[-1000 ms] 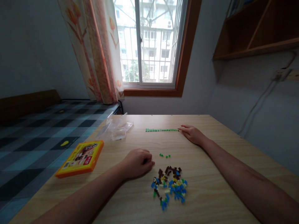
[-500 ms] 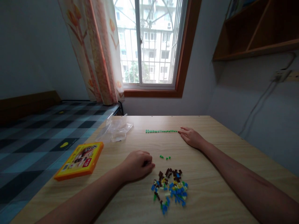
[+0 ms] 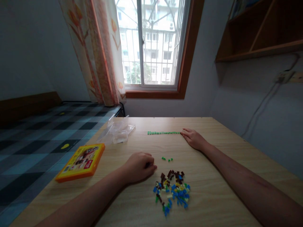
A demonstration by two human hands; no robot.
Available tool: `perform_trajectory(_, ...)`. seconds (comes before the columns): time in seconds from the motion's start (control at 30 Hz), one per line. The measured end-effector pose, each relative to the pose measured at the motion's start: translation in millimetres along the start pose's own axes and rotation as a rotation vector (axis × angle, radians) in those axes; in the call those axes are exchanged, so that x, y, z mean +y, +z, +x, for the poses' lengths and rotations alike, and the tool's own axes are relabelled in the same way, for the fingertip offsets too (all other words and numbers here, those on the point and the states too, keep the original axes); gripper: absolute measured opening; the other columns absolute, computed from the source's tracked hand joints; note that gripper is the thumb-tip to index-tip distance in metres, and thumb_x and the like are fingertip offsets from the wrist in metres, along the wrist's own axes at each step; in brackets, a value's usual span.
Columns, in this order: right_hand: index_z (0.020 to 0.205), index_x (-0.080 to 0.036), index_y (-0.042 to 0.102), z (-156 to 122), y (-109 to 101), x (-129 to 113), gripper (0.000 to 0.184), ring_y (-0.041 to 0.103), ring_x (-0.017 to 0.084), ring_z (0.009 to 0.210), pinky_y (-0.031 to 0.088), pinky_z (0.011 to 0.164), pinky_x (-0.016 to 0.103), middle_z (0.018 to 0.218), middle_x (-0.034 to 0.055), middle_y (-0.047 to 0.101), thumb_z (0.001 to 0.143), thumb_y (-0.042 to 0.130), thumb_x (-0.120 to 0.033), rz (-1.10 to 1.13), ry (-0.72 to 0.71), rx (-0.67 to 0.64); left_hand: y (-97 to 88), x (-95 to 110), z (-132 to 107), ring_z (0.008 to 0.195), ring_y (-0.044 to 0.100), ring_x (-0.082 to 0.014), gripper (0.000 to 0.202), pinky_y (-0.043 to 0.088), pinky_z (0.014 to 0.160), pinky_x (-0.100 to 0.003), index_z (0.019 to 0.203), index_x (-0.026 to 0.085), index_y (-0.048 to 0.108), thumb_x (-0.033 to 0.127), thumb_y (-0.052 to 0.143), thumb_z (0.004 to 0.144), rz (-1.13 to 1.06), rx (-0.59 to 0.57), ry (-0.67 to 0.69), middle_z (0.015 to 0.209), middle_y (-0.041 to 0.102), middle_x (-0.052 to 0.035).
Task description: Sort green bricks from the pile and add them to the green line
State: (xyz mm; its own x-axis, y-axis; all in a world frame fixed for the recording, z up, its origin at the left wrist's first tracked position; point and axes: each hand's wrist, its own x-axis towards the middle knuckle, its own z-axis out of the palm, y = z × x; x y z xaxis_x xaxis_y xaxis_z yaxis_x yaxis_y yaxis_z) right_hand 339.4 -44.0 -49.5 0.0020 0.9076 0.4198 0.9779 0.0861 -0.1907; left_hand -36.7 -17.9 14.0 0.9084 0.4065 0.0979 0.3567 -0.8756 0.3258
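A row of small green building bricks [image 3: 163,133] runs across the far part of the table. At its right end is my right hand [image 3: 193,138], palm down with fingers stretched out. Its fingertips reach the last brick; whether they touch it is too small to tell. My left hand [image 3: 140,167] rests on the table, loosely curled, and nothing shows in it. Several loose green bricks [image 3: 163,158] lie just right of the left hand. Nearer to me is a mixed pile of blue, brown, yellow, cream and green bricks [image 3: 181,194].
An orange and yellow box [image 3: 81,162] lies at the table's left edge. Behind it stand clear plastic trays [image 3: 120,136]. A bed with a checked cover [image 3: 47,126] adjoins on the left. Wooden shelves [image 3: 258,34] hang at the upper right.
The index and neighbouring fingers of my right hand have shifted very slightly at the row's end. My left hand and the bricks look the same.
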Motion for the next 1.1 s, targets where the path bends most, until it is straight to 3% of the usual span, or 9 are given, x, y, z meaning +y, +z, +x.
perform_trajectory(0.3, 0.126, -0.022, 0.07, -0.7, -0.9, -1.3, 0.038, 0.047, 0.029, 0.134, 0.04, 0.113, 0.047, 0.147, 0.0111, 0.048, 0.098, 0.046, -0.033, -0.023, -0.018, 0.102, -1.2, 1.3, -0.6, 0.06, 0.048, -0.0117, 0.029, 0.032, 0.059, -0.025, 0.06, 0.017, 0.048, 0.028, 0.058, 0.085, -0.006, 0.001, -0.008, 0.066, 0.057, 0.001)
perform_trajectory(0.5, 0.124, -0.02, 0.071, -2.5, -4.0, -6.3, 0.038, 0.046, 0.031, 0.134, 0.039, 0.113, 0.047, 0.148, 0.0131, 0.046, 0.097, 0.047, -0.033, 0.006, -0.008, 0.093, -0.2, -1.1, -0.2, 0.06, 0.049, -0.0115, 0.029, 0.031, 0.058, -0.025, 0.061, 0.017, 0.048, 0.029, 0.058, 0.085, -0.011, 0.008, -0.002, 0.066, 0.057, 0.001)
perform_trajectory(0.57, 0.118, -0.019, 0.073, -2.0, -11.6, -14.3, 0.036, 0.051, 0.029, 0.128, 0.041, 0.111, 0.047, 0.14, 0.0146, 0.053, 0.096, 0.048, -0.031, 0.048, -0.046, 0.148, -0.2, -1.4, 0.0, 0.061, 0.05, -0.0118, 0.028, 0.031, 0.059, -0.024, 0.061, 0.017, 0.049, 0.028, 0.058, 0.085, -0.008, 0.004, -0.003, 0.066, 0.057, 0.0007)
perform_trajectory(0.67, 0.1, -0.017, 0.077, 2.2, -29.5, -35.8, 0.029, 0.062, 0.023, 0.099, 0.051, 0.092, 0.038, 0.105, 0.0132, 0.068, 0.094, 0.053, -0.033, 0.204, -0.079, 0.226, 0.0, -1.5, 0.1, 0.062, 0.051, -0.0124, 0.028, 0.032, 0.06, -0.024, 0.061, 0.018, 0.049, 0.029, 0.057, 0.086, -0.005, 0.003, 0.004, 0.067, 0.058, 0.0004)
perform_trajectory(0.73, 0.091, -0.016, 0.076, 5.6, -41.4, -56.0, 0.026, 0.061, 0.016, 0.075, 0.051, 0.07, 0.028, 0.085, 0.0089, 0.068, 0.092, 0.058, -0.034, 0.346, -0.085, 0.174, 0.1, -1.3, 0.1, 0.063, 0.051, -0.0126, 0.028, 0.033, 0.06, -0.024, 0.061, 0.018, 0.049, 0.028, 0.058, 0.086, -0.006, 0.003, 0.007, 0.067, 0.058, 0.0004)
perform_trajectory(0.8, 0.089, -0.016, 0.077, 7.2, -49.3, -78.9, 0.023, 0.056, 0.011, 0.063, 0.045, 0.059, 0.023, 0.076, 0.0057, 0.066, 0.089, 0.062, -0.033, 0.44, -0.147, 0.042, 0.0, -0.7, 0.0, 0.062, 0.051, -0.0123, 0.028, 0.033, 0.06, -0.025, 0.061, 0.017, 0.049, 0.028, 0.058, 0.086, -0.011, 0.005, 0.006, 0.066, 0.057, 0.0007)
perform_trajectory(0.93, 0.091, -0.018, 0.078, 1.2, -49.1, -120.3, 0.019, 0.056, 0.009, 0.065, 0.043, 0.06, 0.019, 0.08, 0.0044, 0.067, 0.088, 0.062, -0.026, 0.511, -0.313, -0.228, -0.7, 0.6, -0.2, 0.059, 0.047, -0.0113, 0.028, 0.031, 0.058, -0.025, 0.061, 0.017, 0.05, 0.028, 0.058, 0.085, -0.008, 0.016, -0.002, 0.064, 0.055, 0.0019)
perform_trajectory(1.1, 0.097, -0.023, 0.079, -10.9, -37.5, -139.5, 0.031, 0.062, 0.01, 0.075, 0.046, 0.071, 0.02, 0.092, 0.0025, 0.07, 0.082, 0.056, -0.009, 0.474, -0.356, -0.286, -0.9, 1.3, -0.9, 0.059, 0.047, -0.0114, 0.028, 0.03, 0.058, -0.025, 0.061, 0.018, 0.049, 0.029, 0.058, 0.086, 0.009, 0.018, 0.0, 0.063, 0.054, 0.0021)
